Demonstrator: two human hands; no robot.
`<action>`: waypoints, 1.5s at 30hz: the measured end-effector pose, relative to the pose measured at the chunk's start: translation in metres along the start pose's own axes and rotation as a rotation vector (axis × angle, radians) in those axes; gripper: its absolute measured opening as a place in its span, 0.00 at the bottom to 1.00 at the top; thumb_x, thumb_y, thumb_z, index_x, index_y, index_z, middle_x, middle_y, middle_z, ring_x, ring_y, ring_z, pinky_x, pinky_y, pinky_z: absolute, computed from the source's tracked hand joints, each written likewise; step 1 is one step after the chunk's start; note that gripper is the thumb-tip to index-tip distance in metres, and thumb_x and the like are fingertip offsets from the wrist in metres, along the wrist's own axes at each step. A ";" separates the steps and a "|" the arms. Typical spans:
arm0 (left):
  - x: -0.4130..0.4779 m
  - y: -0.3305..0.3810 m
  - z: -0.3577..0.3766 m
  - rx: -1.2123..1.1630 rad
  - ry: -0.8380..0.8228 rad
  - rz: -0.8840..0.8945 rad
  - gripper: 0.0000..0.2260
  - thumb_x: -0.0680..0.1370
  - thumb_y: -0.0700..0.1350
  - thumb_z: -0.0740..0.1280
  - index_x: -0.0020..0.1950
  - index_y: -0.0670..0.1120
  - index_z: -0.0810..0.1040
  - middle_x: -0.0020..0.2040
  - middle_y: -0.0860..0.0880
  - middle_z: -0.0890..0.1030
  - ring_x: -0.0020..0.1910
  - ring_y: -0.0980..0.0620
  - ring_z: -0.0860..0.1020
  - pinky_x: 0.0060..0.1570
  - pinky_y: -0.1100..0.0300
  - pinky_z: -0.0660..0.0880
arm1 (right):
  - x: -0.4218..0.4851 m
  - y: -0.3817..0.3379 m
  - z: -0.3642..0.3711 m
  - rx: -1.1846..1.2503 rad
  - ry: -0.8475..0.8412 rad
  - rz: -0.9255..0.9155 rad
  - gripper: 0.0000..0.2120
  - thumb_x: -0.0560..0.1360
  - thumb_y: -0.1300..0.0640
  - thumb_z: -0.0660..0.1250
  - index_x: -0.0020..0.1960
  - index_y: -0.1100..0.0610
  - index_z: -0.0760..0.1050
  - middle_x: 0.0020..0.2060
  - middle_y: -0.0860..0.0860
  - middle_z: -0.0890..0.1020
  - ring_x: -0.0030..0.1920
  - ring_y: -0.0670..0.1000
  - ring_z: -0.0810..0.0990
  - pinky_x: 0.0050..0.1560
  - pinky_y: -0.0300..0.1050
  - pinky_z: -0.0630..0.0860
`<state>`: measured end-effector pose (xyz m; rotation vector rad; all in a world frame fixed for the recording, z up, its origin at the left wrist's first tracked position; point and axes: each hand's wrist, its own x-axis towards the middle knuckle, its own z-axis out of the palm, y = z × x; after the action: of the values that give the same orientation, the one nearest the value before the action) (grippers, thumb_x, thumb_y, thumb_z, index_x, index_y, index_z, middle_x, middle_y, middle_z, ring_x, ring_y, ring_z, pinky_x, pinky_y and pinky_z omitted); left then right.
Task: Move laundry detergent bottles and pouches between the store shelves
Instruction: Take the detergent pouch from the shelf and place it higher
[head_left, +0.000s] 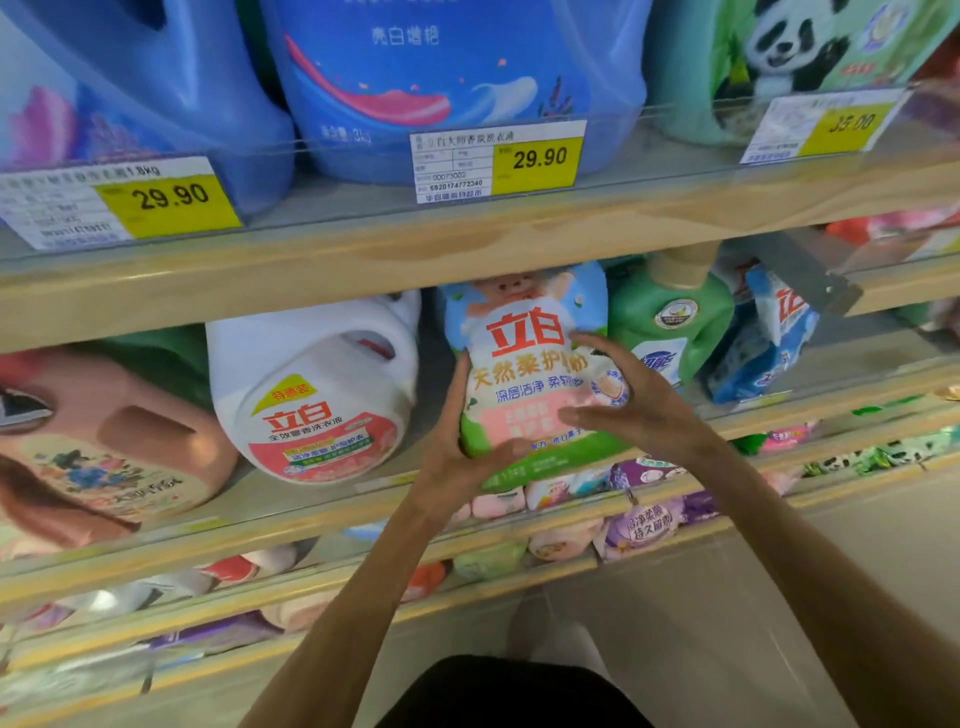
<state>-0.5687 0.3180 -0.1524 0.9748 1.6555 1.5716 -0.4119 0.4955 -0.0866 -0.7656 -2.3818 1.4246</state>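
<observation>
Overhead I have little clearance: the top of the detergent pouch (535, 374) reaches the lower edge of the wooden upper shelf board (467, 249). To its left, a narrow bare gap separates it from the leaning white Liby bottle (317, 395) — to its right, the green bottle (670, 322) crowds in close. A clear front lip (291, 501) edges the middle shelf; the aisle side in front stays open.

Right in front of me the upper wooden shelf (467, 244) carries a blue jug (156, 93), a bigger blue jug (452, 78) and a green panda-label bottle (779, 52), while the lower shelf (311, 514) holds a pink jug (104, 452), a white jug (317, 389), a green bottle (670, 317) and a blue-and-white bag (763, 343).
</observation>
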 end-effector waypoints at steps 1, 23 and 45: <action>-0.006 0.000 0.003 -0.001 -0.006 -0.008 0.47 0.73 0.29 0.73 0.82 0.54 0.51 0.70 0.63 0.74 0.70 0.56 0.74 0.59 0.51 0.80 | -0.005 -0.003 -0.002 -0.017 -0.013 0.001 0.35 0.66 0.47 0.79 0.68 0.35 0.69 0.60 0.26 0.75 0.62 0.33 0.74 0.64 0.49 0.76; -0.120 0.051 0.013 0.005 0.088 0.015 0.43 0.72 0.36 0.75 0.81 0.52 0.58 0.72 0.69 0.68 0.70 0.61 0.72 0.57 0.57 0.80 | -0.124 -0.015 0.032 0.100 -0.070 -0.054 0.39 0.68 0.51 0.79 0.72 0.41 0.63 0.62 0.34 0.74 0.59 0.35 0.78 0.60 0.45 0.79; -0.270 0.117 0.226 0.007 -0.025 0.110 0.42 0.71 0.37 0.76 0.80 0.52 0.60 0.76 0.59 0.68 0.73 0.56 0.71 0.65 0.54 0.76 | -0.398 0.014 -0.085 0.107 0.159 -0.099 0.36 0.70 0.61 0.77 0.71 0.42 0.65 0.58 0.25 0.72 0.59 0.35 0.77 0.56 0.37 0.78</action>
<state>-0.2271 0.2037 -0.0622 1.1017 1.6157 1.6188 -0.0380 0.3399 -0.0399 -0.6965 -2.1743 1.3851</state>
